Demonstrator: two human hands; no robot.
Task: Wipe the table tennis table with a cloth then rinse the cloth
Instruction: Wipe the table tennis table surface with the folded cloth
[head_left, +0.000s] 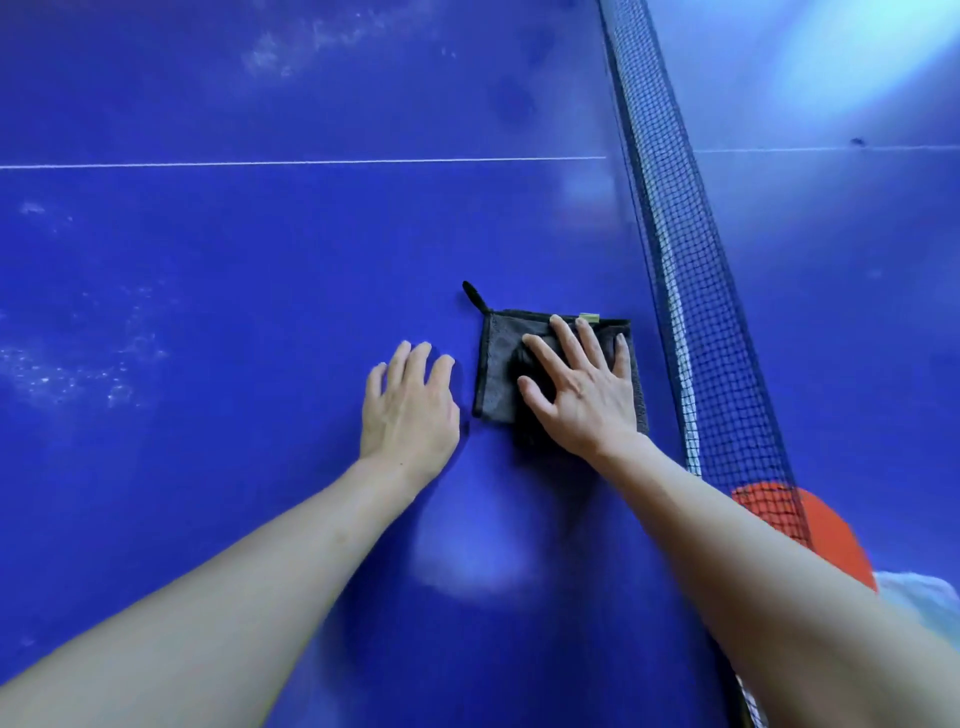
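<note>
A dark grey square cloth (500, 364) with a black hanging loop lies flat on the blue table tennis table (218, 270), close to the net. My right hand (584, 387) presses down on the cloth with fingers spread and straight. Just left of the cloth, my left hand (410, 410) rests flat on the bare table surface, not touching the cloth.
The black mesh net (685, 291) runs diagonally along the right side, just beyond the cloth. A red paddle (826, 530) lies behind the net at lower right. A white centre line (291, 162) crosses the table. Whitish dusty smears (78, 369) mark the left part.
</note>
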